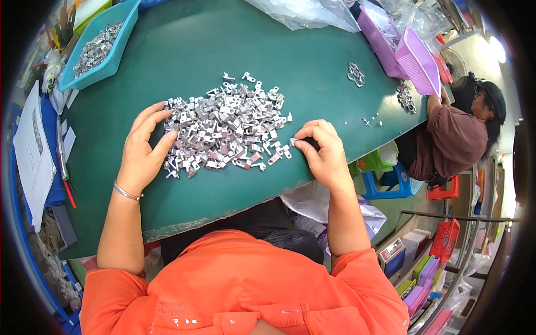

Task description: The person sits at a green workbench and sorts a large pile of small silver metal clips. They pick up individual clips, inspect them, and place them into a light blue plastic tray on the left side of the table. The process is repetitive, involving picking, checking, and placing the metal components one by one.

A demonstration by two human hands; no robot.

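A heap of small silvery metal brackets (223, 125), many with a round hole, lies on the green tabletop (190, 50). At the heap's left edge my left hand (139, 148) rests with thumb and fingers apart, its fingertips against the outer pieces. My right hand (325, 156) is at the right side of the heap, thumb and forefinger pinched on one small metal bracket (292, 142). Several loose brackets lie close by those fingertips, and a few sit apart at the heap's far edge.
A turquoise basket (117, 58) of similar metal parts stands far left. Purple baskets (416, 61), metal rings (355, 75) and clear plastic bags (307, 11) occupy the far right. A co-worker in a brown top (455, 131) sits at the right. Papers (34, 151) lie left.
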